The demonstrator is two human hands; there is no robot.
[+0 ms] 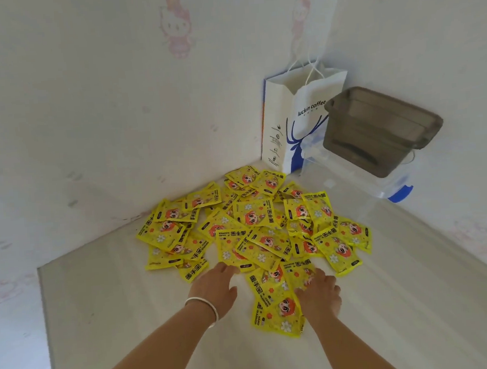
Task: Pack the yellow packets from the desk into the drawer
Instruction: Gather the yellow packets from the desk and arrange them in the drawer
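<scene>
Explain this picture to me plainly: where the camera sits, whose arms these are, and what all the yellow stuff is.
There is no machine here. The single picture comes from a camera worn on a person's head, looking forward and down, so the two bare arms are the wearer's own. The left hand, with a silver bangle on its wrist, and the right hand reach to the near edge of a heap of flat yellow printed packets on the pale desk. Both rest on packets; neither has lifted one. Behind stand a white paper coffee bag and a grey plastic tub on a clear plastic box.
</scene>
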